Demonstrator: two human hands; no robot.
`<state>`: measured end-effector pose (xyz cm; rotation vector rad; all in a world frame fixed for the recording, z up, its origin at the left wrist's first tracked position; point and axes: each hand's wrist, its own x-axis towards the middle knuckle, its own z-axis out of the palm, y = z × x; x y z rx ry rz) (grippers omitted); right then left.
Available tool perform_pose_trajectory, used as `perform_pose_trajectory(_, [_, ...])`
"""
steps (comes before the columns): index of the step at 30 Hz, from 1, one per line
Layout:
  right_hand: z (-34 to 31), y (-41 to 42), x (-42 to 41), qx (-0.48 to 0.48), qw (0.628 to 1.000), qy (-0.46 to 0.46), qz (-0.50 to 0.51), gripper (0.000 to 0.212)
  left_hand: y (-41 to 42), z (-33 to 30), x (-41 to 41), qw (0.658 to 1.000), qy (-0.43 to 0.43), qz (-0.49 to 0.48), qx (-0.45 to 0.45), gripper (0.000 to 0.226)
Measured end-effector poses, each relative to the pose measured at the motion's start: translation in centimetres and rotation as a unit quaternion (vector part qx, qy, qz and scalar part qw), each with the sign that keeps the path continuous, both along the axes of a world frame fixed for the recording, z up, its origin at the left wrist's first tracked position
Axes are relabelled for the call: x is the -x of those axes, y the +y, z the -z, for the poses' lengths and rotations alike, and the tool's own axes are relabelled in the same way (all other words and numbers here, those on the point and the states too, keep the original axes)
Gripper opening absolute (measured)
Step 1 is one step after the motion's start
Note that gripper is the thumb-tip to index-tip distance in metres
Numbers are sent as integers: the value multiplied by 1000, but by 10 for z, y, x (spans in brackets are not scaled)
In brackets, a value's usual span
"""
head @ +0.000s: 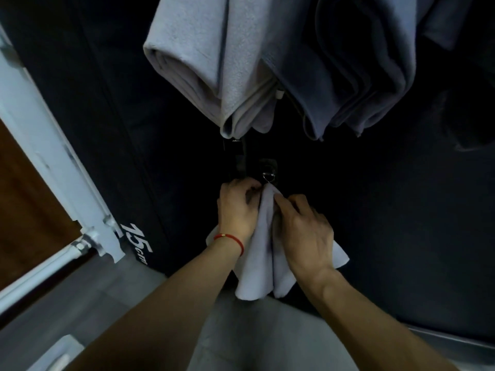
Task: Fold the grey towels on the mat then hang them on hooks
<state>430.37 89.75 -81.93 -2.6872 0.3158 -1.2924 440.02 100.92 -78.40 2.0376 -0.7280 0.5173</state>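
Note:
A small light grey towel [263, 253] hangs bunched between my two hands against a dark wall panel. My left hand [237, 207] grips its top left part, fingers curled. My right hand [301, 231] pinches the towel's upper right fold. The towel's top corner sits just below a small metal hook [267, 175] on the panel; whether it touches the hook I cannot tell. Above, a light grey folded towel [206, 62] and a darker blue-grey folded towel [356, 76] hang down from higher up.
A white door frame [53, 156] with hinges runs down the left, beside a brown door [24, 210]. White lettering "75cm" [136, 243] marks the dark panel. Grey floor [128, 295] lies below, with a pale object [59, 352] at the bottom left.

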Motion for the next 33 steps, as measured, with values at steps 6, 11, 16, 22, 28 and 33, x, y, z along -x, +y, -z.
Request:
perform_pose_trajectory(6, [4,16,3,-69,996,49,33,47,4,19,2,998,-19,18,-62,21])
perform_pose_trajectory(11, [7,23,1,-337,927,73,-147,44,1,10,24,977,201,63,24,29])
perform_pose_trajectory(16, [23,25,6,-435,875,108,-184,59,1,21,34,971,228,73,17,49])
perform_pose_trajectory(22, [41,7,30,-432,859,205,-184,53,6,30,36,946,310,91,-2,57])
perform_pose_trajectory(28, [38,-11,55,-420,837,313,-154,48,29,36,35,914,381,132,-38,82])
perform_pose_trajectory(33, [34,-11,80,-369,844,377,-102,72,49,35,54,928,336,117,-107,83])
